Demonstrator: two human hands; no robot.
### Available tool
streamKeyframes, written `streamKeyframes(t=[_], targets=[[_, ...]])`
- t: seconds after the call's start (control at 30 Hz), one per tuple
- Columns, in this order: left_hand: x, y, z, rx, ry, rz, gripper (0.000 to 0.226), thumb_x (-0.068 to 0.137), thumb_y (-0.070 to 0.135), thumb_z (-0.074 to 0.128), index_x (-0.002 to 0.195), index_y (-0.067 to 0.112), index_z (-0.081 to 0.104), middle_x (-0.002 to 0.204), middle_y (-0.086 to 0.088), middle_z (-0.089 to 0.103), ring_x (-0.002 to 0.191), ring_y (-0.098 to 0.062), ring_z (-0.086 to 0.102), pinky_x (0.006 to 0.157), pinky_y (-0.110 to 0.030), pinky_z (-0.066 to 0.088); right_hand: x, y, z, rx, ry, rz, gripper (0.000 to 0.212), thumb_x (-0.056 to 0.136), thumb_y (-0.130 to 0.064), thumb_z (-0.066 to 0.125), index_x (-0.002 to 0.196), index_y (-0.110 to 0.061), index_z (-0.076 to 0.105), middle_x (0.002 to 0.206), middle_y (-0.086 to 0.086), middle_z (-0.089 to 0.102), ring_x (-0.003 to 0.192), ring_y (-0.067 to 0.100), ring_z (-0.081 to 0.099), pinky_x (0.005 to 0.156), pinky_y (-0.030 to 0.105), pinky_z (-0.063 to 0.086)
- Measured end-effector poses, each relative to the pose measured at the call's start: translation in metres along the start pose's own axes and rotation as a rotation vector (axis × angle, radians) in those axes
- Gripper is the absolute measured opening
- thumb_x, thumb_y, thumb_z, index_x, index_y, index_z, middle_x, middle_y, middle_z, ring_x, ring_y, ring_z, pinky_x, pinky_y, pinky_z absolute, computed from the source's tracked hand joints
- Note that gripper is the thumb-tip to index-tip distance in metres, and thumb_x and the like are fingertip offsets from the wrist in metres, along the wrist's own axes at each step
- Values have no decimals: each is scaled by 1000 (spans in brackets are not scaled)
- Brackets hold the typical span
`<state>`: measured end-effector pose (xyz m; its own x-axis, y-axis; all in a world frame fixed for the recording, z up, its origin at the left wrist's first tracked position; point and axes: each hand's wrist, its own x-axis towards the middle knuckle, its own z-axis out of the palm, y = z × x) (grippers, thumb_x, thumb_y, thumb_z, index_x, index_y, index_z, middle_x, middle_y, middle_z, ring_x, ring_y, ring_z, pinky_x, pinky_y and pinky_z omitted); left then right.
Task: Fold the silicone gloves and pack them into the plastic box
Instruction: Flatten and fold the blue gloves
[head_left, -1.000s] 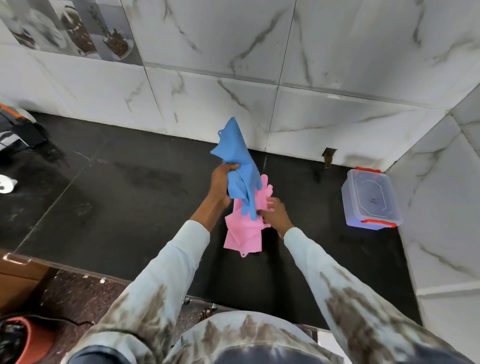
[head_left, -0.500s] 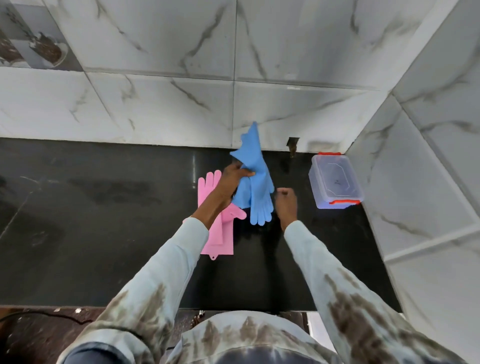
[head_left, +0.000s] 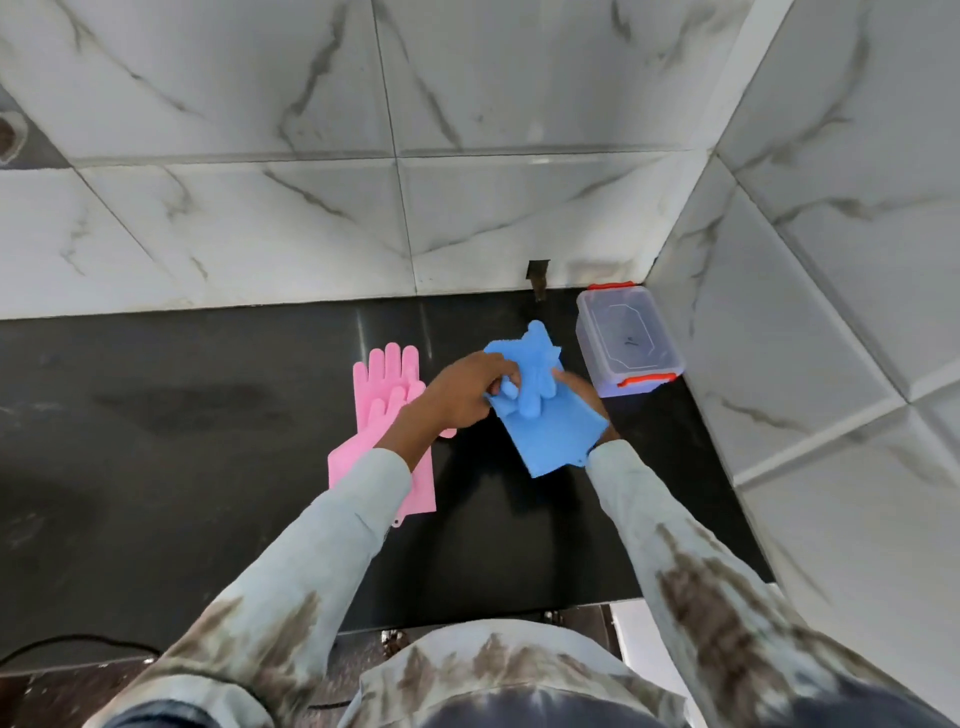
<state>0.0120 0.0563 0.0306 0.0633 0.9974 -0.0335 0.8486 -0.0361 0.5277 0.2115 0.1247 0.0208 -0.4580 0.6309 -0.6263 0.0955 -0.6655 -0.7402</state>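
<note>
Hands (head_left: 467, 392) (head_left: 576, 389) apparently grip blue gloves (head_left: 545, 415) aloft.

1. The plastic box (head_left: 628, 340) stands on the counter (head_left: 208, 415) in its back right corner, lid on.
2. One glove pair (head_left: 382, 415) lies flat mid-counter, fingertips toward the back edge.
3. The other gloves (head_left: 545, 421) are between that pair and the box, between the left hand (head_left: 462, 392) and right hand (head_left: 584, 392).
</note>
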Motion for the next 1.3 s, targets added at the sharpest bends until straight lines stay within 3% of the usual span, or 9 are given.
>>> streamKeyframes(t=[0.17, 0.5, 0.63, 0.73, 0.9, 0.97, 1.03, 1.17, 1.3], targets=[[-22, -4, 30, 29, -67, -165, 29, 85, 4, 71, 112, 15, 70, 109, -7, 64, 105, -26, 63, 92, -41, 56, 14, 27, -14, -186, 117, 153, 39, 108, -6, 51, 146, 4, 55, 145, 26, 60, 138, 45, 56, 121, 53, 42], [-28, 1, 43, 105, 379, -304, 34, 111, 27, 46, 140, 20, 63, 130, -1, 62, 115, -19, 61, 86, -34, 60, 20, 51, 22, -467, -118, 135, 43, 109, -6, 50, 151, -4, 51, 151, 20, 58, 143, 39, 53, 124, 55, 39], [-30, -4, 33, 243, 438, -286, 31, 105, 23, 59, 134, 18, 67, 125, -1, 66, 112, -22, 63, 75, -30, 57, 22, 55, 45, -543, -135, 128, 38, 109, -10, 51, 145, 1, 57, 147, 24, 60, 135, 38, 60, 122, 53, 43], [-30, -4, 29, 179, 502, -273, 36, 104, 23, 61, 138, 18, 67, 126, -1, 71, 113, -23, 65, 84, -33, 61, 19, 46, 46, -674, -62, 124, 41, 107, -32, 60, 139, -6, 63, 139, 16, 68, 126, 33, 68, 113, 50, 53], [-12, 13, 27, 136, 595, -285, 38, 102, 21, 56, 137, 19, 70, 119, 2, 77, 105, -24, 64, 73, -34, 58, 14, 23, 19, -1370, 177, -64, 53, 100, -65, 55, 117, -17, 68, 110, 3, 76, 96, 25, 78, 94, 39, 61], [-5, 23, 26, 114, 608, -260, 38, 99, 17, 59, 135, 19, 71, 113, 2, 78, 100, -23, 63, 68, -31, 53, 17, 16, 8, -1216, 233, -163, 52, 98, -65, 58, 112, -16, 65, 108, 6, 76, 92, 24, 76, 92, 39, 61], [3, 35, 25, 77, 591, -230, 37, 99, 15, 58, 133, 20, 70, 110, 1, 77, 97, -22, 64, 69, -36, 56, 18, 6, 0, -729, 156, -116, 52, 101, -62, 56, 111, -12, 65, 115, 16, 77, 87, 24, 76, 85, 37, 62], [13, 64, 28, 19, 455, -80, 34, 103, 23, 53, 133, 27, 68, 108, -2, 74, 97, -20, 69, 80, -38, 61, 14, -9, -20, 157, -175, 97, 68, 106, -66, 35, 138, -12, 62, 137, 19, 70, 126, 39, 67, 106, 54, 55], [-6, 78, 62, 34, 258, 189, 32, 107, 42, 53, 130, 30, 71, 119, 8, 75, 109, -12, 65, 83, -28, 55, 12, -1, -35, 460, -152, 101, 66, 103, -69, 41, 139, -20, 65, 128, 16, 76, 115, 34, 75, 99, 51, 59]])
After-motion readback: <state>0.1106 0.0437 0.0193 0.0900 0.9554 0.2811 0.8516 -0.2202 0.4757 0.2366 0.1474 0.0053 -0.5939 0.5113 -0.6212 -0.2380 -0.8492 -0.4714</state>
